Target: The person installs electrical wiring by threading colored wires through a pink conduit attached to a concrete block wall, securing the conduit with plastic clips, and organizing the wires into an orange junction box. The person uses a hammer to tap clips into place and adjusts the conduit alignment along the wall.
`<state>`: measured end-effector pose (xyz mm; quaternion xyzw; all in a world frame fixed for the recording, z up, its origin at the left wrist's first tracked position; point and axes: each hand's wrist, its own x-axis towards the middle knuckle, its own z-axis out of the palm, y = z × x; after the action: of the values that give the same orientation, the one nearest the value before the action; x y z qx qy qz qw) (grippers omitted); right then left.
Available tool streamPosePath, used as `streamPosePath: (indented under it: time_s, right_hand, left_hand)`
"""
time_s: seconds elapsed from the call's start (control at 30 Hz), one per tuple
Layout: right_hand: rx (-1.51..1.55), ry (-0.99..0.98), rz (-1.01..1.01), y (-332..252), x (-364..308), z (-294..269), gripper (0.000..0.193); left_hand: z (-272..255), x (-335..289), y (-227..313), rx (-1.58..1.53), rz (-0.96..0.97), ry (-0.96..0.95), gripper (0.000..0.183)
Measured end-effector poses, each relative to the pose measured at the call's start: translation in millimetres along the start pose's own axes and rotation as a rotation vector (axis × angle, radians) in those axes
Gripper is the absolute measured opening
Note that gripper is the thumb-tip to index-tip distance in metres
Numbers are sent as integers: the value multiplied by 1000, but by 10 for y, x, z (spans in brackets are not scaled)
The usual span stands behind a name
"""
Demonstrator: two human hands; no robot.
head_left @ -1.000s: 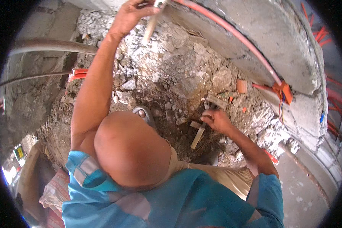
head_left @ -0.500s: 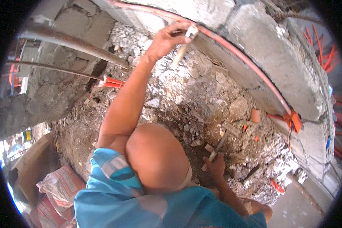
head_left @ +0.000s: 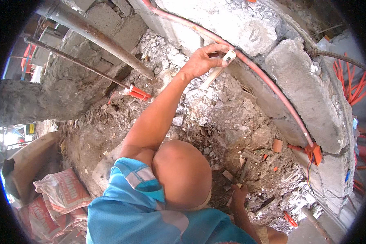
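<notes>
My left hand [head_left: 207,61] reaches up to the concrete wall, with the thumb and fingers pinched on the upper end of a cream strip [head_left: 214,76]. That strip slants down from the fingers, and a dark spot shows near its top. Right beside the fingertips runs an orange conduit [head_left: 268,81] along the wall. Low over the rubble, my right hand [head_left: 239,195] is closed round a slender stick-like tool [head_left: 243,173] with a darker upper shaft and a paler lower part. Its exact kind is unclear, and my bent knee partly blocks the view nearby.
An orange junction box [head_left: 314,153] with loose wires is at the conduit's lower end. A thick metal pipe [head_left: 105,38] and a thin rod [head_left: 81,63] slant in from the left. Printed sacks [head_left: 63,191] lie lower left. Broken concrete [head_left: 227,116] covers the ground.
The whole view has shifted, so the scene sits lower and mostly further right. My left hand still pinches the cream strip beside the conduit, and my right hand keeps its grip on the tool.
</notes>
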<state>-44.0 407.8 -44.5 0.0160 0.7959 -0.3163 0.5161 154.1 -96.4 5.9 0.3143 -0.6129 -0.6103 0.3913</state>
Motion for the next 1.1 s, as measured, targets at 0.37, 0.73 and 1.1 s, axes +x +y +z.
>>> streamPosePath:
  time_s: [0.37,0.73,1.1]
  right_hand:
    - [-361,-154,-850,-1089,-161,104,27]
    - [-784,-280,-1437,-2723,366,767,47]
    - [-1158,-61,-1375,-3364,568,911,62]
  left_hand:
    - [-19,38,-163,76,11,-14,54]
    - [-63,47,-165,28,21,-22,57]
    - [-51,99,-218,94,122,-57,49]
